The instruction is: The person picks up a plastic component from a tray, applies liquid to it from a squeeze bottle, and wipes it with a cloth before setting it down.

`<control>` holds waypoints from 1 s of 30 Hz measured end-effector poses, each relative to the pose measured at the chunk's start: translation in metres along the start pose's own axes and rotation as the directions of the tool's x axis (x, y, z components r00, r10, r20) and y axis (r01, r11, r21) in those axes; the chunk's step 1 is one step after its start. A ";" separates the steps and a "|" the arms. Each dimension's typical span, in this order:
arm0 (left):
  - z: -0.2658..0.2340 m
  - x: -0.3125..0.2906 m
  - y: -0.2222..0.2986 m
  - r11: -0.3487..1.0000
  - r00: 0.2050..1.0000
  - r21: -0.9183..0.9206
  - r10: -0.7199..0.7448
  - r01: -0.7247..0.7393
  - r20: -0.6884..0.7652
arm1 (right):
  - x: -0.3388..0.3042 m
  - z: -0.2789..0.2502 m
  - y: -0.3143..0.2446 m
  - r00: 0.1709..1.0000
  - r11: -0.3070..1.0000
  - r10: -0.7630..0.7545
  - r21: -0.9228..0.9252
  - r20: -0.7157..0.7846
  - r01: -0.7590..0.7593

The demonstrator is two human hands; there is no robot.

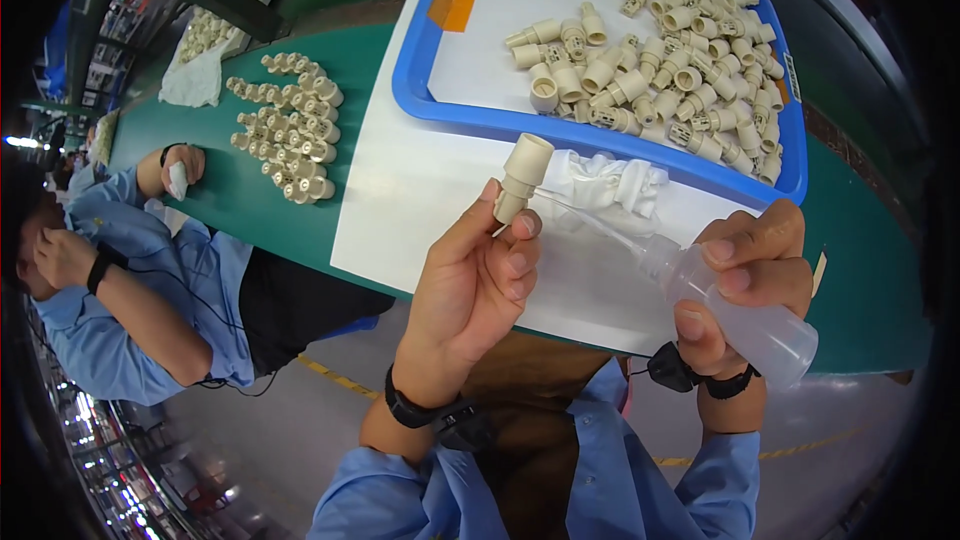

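This was a factory workshop: a blue tray [415, 60] of look-alike cream parts [680, 65] sat at one o'clock on a green bench [870, 290], more parts [300, 130] stood in rows at ten, and a blue-shirted co-worker [200, 265] was at nine.

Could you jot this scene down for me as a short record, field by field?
Left grip: holds a beige part, wide end up
Right grip: holds a translucent bottle
Nozzle: points at the held part; contact unclear
Blue tray: many loose beige parts
Green table: similar parts grouped in rows
Nearby: a co-worker at left, in a blue shirt
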State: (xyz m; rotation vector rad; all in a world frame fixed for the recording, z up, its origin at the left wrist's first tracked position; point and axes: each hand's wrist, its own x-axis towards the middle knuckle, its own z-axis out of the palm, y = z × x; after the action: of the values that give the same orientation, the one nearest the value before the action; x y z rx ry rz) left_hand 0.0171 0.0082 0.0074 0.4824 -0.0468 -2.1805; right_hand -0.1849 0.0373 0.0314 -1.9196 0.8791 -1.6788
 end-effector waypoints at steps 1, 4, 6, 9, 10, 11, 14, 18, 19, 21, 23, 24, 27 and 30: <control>-0.001 0.000 0.001 1.000 1.000 -0.016 -0.004 0.004 0.007 | 0.001 0.000 0.002 1.000 0.999 -0.028 0.016 0.001 0.028; -0.003 -0.005 0.003 0.991 0.994 0.086 0.106 -0.104 -0.021 | 0.004 -0.003 0.006 0.996 0.996 -0.085 0.020 -0.010 0.085; -0.004 -0.016 0.012 0.974 0.983 0.145 0.178 -0.172 -0.034 | 0.005 -0.005 0.008 0.992 0.992 -0.121 -0.048 -0.030 0.119; -0.004 -0.039 0.029 0.690 0.806 0.554 0.589 -0.466 -0.055 | -0.001 -0.004 0.013 0.989 0.997 -0.041 -0.064 -0.144 0.032; -0.009 -0.047 0.042 0.513 0.726 0.707 0.687 -0.486 0.000 | -0.001 -0.006 0.014 0.988 0.998 -0.052 -0.049 -0.143 0.046; -0.017 -0.056 0.059 0.322 0.649 0.824 0.757 -0.467 0.073 | -0.003 -0.009 0.016 0.986 0.997 -0.044 -0.062 -0.162 0.034; -0.018 -0.084 0.108 -0.340 0.439 0.941 0.844 -0.008 0.308 | -0.006 -0.013 0.021 0.979 0.998 -0.028 -0.067 -0.200 0.014; -0.027 -0.102 0.165 -0.648 0.442 0.499 0.760 0.576 0.477 | -0.005 -0.010 0.021 0.986 0.999 -0.026 -0.045 -0.165 0.019; -0.036 -0.101 0.177 -0.649 0.444 0.500 0.759 0.573 0.476 | -0.004 -0.009 0.021 0.984 0.998 -0.021 -0.058 -0.174 0.011; -0.058 -0.095 0.197 -0.706 0.544 0.466 0.708 0.533 0.451 | -0.002 -0.008 0.023 0.982 0.996 -0.006 -0.086 -0.190 -0.011; -0.064 -0.091 0.203 -0.739 0.597 0.453 0.671 0.498 0.438 | -0.001 -0.008 0.026 0.978 0.996 -0.001 -0.087 -0.207 -0.018; -0.061 -0.088 0.202 -0.747 0.611 0.446 0.662 0.493 0.434 | 0.000 -0.008 0.026 0.975 0.996 0.002 -0.084 -0.224 -0.021; -0.052 -0.086 0.197 -0.772 0.645 0.427 0.632 0.471 0.430 | 0.001 -0.008 0.026 0.973 0.995 -0.002 -0.093 -0.229 -0.020; -0.044 -0.089 0.187 -0.797 0.561 0.290 0.586 0.530 0.585 | 0.004 -0.010 0.024 0.977 0.992 -0.021 -0.123 -0.214 -0.005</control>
State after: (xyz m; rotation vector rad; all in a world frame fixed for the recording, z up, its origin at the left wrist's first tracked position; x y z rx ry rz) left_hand 0.2229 -0.0316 0.0334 1.9060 -2.0151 0.5562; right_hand -0.1990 0.0186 0.0197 -1.8439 1.0804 -1.9046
